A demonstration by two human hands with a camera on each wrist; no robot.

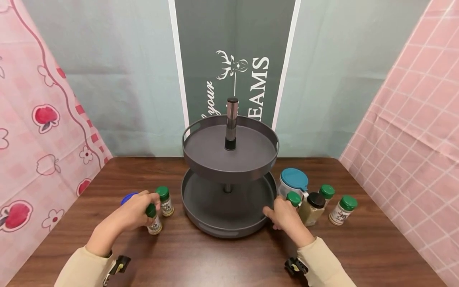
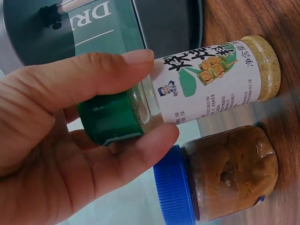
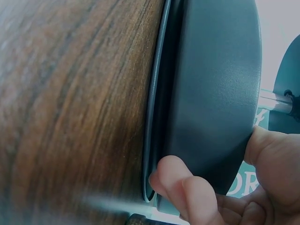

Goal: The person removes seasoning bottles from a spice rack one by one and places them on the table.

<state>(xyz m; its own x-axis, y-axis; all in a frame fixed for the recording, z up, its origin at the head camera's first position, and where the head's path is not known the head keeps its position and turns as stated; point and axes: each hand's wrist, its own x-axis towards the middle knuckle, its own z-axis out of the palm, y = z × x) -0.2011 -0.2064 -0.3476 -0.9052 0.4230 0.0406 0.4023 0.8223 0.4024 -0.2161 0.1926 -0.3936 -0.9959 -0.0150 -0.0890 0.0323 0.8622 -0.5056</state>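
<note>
My left hand (image 1: 138, 209) pinches a seasoning bottle (image 2: 211, 79) by its green cap and neck, thumb on one side and fingers on the other. Its lower end is close to the table. Right beside it in the left wrist view lies a jar of brown paste (image 2: 229, 173) with a blue lid. Another green-capped seasoning bottle (image 1: 166, 206) stands just past this hand. At the right of the two-tier turntable, my right hand (image 1: 285, 215) grips the lower tray (image 3: 215, 84), its thumb at the rim and fingers against the outer wall and underside.
Right of the turntable stand a teal-lidded container (image 1: 294, 178), a black-capped bottle (image 1: 312, 209) and several green-capped bottles, one (image 1: 340, 211) farthest right. The upper tray (image 1: 208, 143) overhangs the lower one around a metal post (image 1: 232, 115). Fabric hangs behind and on both sides.
</note>
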